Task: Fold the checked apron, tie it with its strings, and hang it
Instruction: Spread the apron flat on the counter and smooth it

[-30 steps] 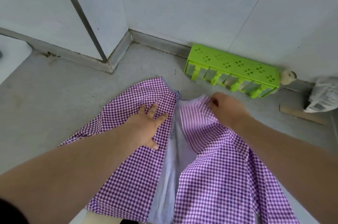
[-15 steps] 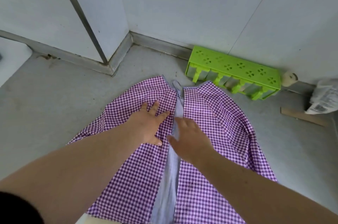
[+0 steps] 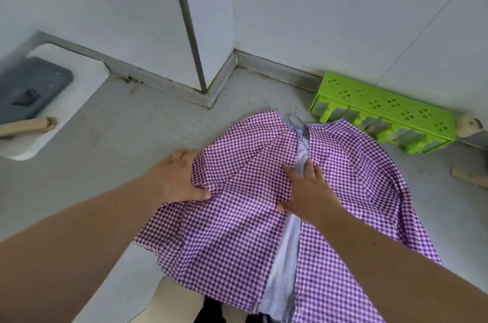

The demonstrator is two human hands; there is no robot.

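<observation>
Checked apron lies spread on the grey counter, both sides folded in toward a pale centre strip. Left hand grips its left fold, fingers tucked under, thumb on top. Right hand presses flat, fingers straight, at the centre

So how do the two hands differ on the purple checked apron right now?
The left hand sits at the purple checked apron's left folded edge, thumb on top and fingers tucked beneath the fabric, gripping it. The right hand lies flat with fingers spread, pressing over the pale centre strip. Left is at the edge, right mid-cloth. Both touch the apron on the grey counter.
</observation>
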